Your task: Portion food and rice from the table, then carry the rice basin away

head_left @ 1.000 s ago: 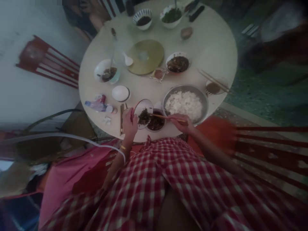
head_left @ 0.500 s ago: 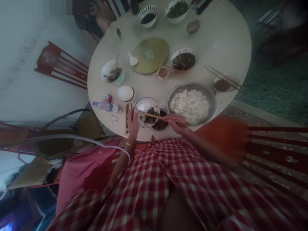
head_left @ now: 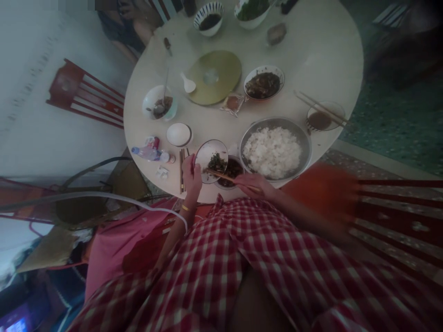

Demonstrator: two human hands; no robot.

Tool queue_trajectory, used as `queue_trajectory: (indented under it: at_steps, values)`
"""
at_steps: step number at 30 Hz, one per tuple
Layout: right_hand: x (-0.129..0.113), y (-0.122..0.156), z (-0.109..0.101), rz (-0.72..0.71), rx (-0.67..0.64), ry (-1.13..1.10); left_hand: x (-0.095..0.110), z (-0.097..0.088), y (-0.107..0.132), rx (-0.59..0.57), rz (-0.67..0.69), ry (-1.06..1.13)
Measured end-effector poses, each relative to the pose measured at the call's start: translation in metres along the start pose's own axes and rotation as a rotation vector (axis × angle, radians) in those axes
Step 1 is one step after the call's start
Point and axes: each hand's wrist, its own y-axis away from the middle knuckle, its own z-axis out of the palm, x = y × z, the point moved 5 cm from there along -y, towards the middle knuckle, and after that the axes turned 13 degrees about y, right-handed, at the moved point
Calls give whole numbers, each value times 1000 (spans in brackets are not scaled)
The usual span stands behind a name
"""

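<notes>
My left hand [head_left: 192, 177] grips the left rim of a white bowl [head_left: 204, 154], which is tilted above a dark-filled bowl [head_left: 233, 170]. Chopped greens [head_left: 218, 162] lie toward the white bowl's right side. Closed around a pair of wooden chopsticks [head_left: 224, 177], my right hand [head_left: 255, 185] is just right of the bowls. The chopstick tips reach inside the tilted bowl, near the greens. The dark-filled bowl is partly hidden beneath the white one and my right hand.
A large metal pan of rice [head_left: 243, 159] stands right of the bowls. Beyond it are a dish of dark food [head_left: 263, 83] and a small sauce bowl [head_left: 320, 121] with chopsticks across it. An upturned white bowl [head_left: 178, 134] and a plastic bottle [head_left: 147, 153] are on the left.
The white bowl is tipped more to the right. My right hand has shifted slightly down, and the chopstick tips have moved lower and rightward in the bowl.
</notes>
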Motion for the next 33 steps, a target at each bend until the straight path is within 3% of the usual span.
queue_trajectory:
  at_steps: [6, 10, 14, 18, 24, 33]
  values:
    - [-5, 2, -4, 29, 65, -22, -2, -3, 0, 120, 52, 77]
    - [-11, -2, -2, 47, 36, -32, -4, -3, 1, 156, -2, 107]
    - [-9, 2, -1, 172, 76, -50, -8, -5, 2, 187, -21, 119]
    - [1, 8, 1, 311, 70, -92, -13, -6, 5, 201, 47, 125]
    - [31, 16, -1, 654, 230, -243, -10, -1, 9, 121, 113, 74]
    - [31, 23, -4, 794, 355, -208, 3, 0, 12, 112, 201, 9]
